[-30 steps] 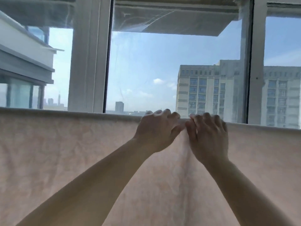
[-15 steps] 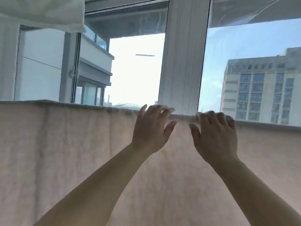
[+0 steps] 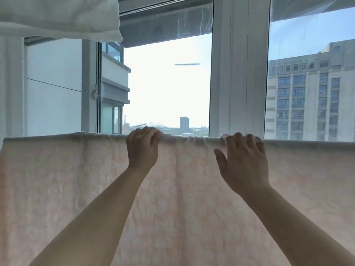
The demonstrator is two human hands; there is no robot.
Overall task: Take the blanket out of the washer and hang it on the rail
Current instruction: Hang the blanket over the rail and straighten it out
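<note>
Fingers: left hand [image 3: 142, 150] curled gripping the blanket [image 3: 57, 189] top fold; right hand [image 3: 243, 162] spread, fingertips over that fold.
Blanket: hangs below window [image 3: 167, 83].

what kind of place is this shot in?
Likely a high-rise flat's enclosed balcony used for drying laundry: tall windows overlook a distant skyline, the blanket hangs over a rail, and white laundry hangs overhead.

Both forearms bare, seemingly no sleeves or jewellery.
</note>
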